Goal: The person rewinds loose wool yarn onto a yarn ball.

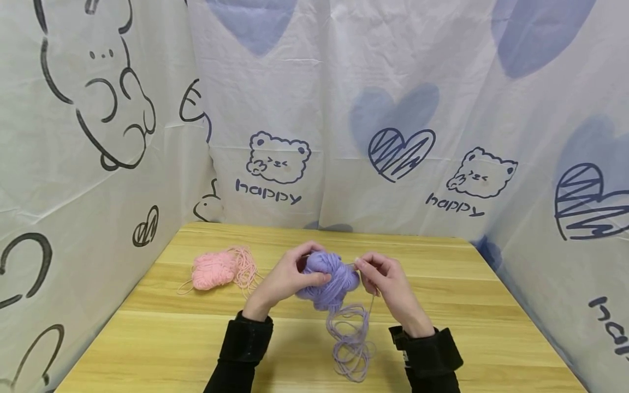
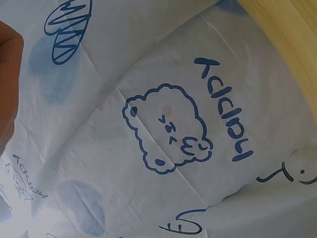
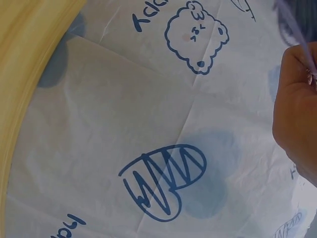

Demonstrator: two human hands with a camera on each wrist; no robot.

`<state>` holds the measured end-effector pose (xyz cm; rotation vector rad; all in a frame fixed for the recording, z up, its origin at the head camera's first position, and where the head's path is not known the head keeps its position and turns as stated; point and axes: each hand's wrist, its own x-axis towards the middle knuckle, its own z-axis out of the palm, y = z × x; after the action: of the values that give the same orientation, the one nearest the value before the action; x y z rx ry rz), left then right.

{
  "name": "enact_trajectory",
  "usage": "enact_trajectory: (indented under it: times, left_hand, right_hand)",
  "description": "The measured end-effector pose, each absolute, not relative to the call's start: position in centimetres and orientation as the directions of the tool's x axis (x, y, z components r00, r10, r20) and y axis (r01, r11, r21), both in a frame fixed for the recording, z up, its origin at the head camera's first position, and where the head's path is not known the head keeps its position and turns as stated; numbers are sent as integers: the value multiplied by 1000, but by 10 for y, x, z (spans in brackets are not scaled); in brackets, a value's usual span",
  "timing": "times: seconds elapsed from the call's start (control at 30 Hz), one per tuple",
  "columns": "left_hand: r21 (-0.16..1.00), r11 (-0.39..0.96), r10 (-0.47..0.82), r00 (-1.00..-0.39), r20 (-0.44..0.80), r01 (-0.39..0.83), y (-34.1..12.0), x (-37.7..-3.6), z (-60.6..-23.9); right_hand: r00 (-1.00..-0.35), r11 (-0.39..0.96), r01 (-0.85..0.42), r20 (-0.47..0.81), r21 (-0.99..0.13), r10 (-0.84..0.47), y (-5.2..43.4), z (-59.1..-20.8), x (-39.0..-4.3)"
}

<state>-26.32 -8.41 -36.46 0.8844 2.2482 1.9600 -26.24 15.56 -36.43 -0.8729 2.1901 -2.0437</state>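
A purple ball of yarn [image 1: 328, 277] is held above the table by my left hand [image 1: 290, 277], thumb on its front and fingers behind. On its right side, my right hand [image 1: 390, 281] pinches a strand of the purple yarn between thumb and fingertips. Loose loops of purple yarn [image 1: 351, 346] hang or lie below the ball, and one strand runs up from them to the right hand. The left wrist view catches only an edge of the left hand [image 2: 9, 84]. In the right wrist view, part of the right hand [image 3: 299, 109] shows with blurred purple yarn [image 3: 294, 25] above it.
A pink skein of yarn [image 1: 213, 270] lies on the left of the wooden table [image 1: 467, 305], with loose pink strands [image 1: 245, 267] beside it. White printed cloth [image 1: 344, 109] hangs behind the table and along both sides.
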Motion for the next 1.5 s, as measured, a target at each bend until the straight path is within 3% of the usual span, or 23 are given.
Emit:
enact_trajectory:
  times: [0.33,1.03,1.5]
  left_hand:
    - [930,83,298,-899,320,359,-79,-264,-367]
    - [938,-110,20,-943,332,328,-77,-265,-360]
    - [924,-197,34,-939,342,329,-78,-262,-356]
  right_hand:
    - [-816,-5,-415,374,-910,-441,153,-361,-256]
    - [-790,76,-330,231,-941,-567,143,-371,-263]
    - [-790,75,-317,219,-945,-573,139,-379,-271]
